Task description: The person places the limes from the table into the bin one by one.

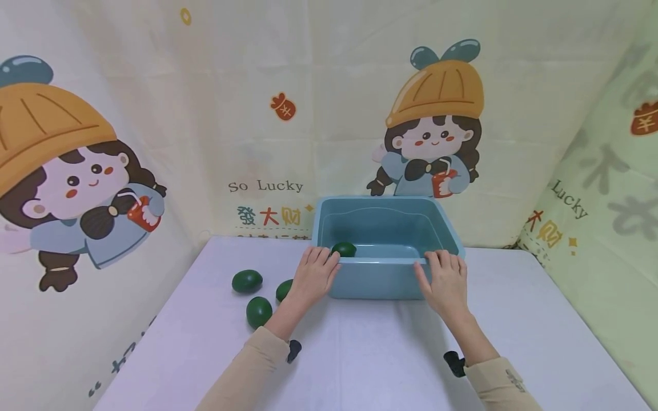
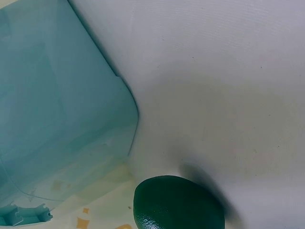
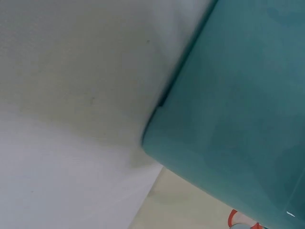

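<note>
Resting on the near rim of the teal plastic tub (image 1: 385,228) on the white bench (image 1: 360,354): left hand (image 1: 312,275) and right hand (image 1: 446,281), fingers straight and together. Inside, one avocado (image 1: 344,249); three more avocados (image 1: 247,281) left.

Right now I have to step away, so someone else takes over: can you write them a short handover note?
Left hand rests on the near left rim of the teal plastic tub; right hand rests on the near right rim. Fingers look fairly straight.
One dark green avocado in the tub.
Three avocados on the white table, left of the tub, and, partly hidden by the left hand.
Done: one in. Left: likely those three.
</note>
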